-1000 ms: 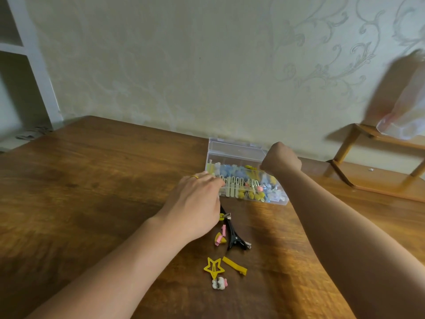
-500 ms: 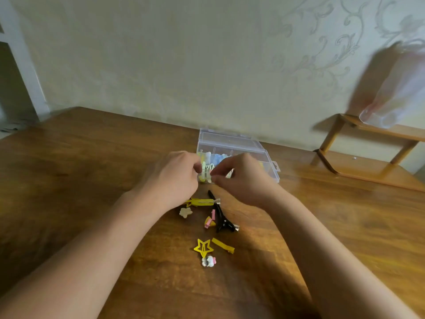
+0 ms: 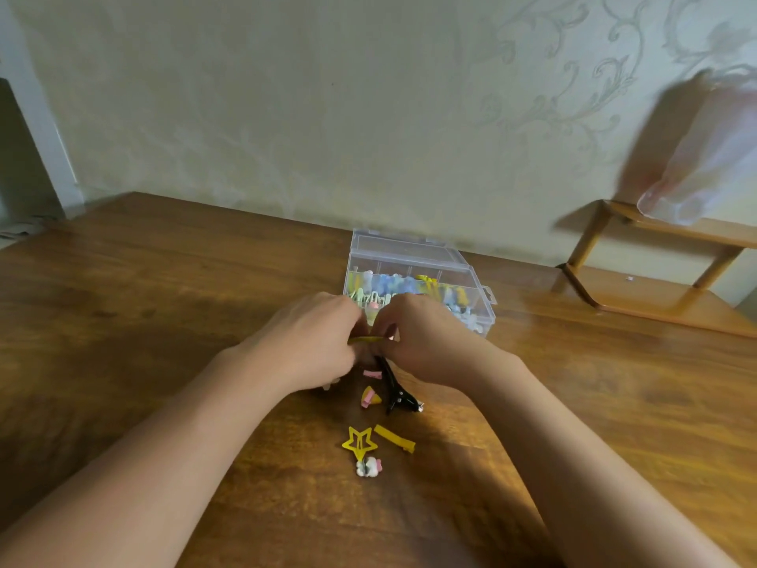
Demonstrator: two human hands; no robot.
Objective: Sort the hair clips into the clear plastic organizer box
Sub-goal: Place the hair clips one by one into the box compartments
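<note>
The clear organizer box (image 3: 475,268) stands open on the wooden table, its compartments holding several pastel clips. Just in front of it my left hand (image 3: 311,338) and my right hand (image 3: 426,342) meet, both pinching a thin yellow clip (image 3: 366,340) between the fingertips. Below the hands lie loose clips: a black claw clip (image 3: 395,389), a small pink clip (image 3: 372,374), a yellow-pink clip (image 3: 370,396), a yellow star clip (image 3: 359,442), a yellow bar clip (image 3: 394,437) and a white-pink clip (image 3: 368,467).
The wooden table (image 3: 164,321) runs up to the patterned wall. A low wooden rack (image 3: 655,280) stands at the right with a blurred plastic bag (image 3: 712,157) above it. A white shelf edge (image 3: 37,149) shows at far left.
My right hand came down from above the box to meet my left hand in front of it. Both hands now hold the thin yellow clip, which lay on the table half a second ago.
</note>
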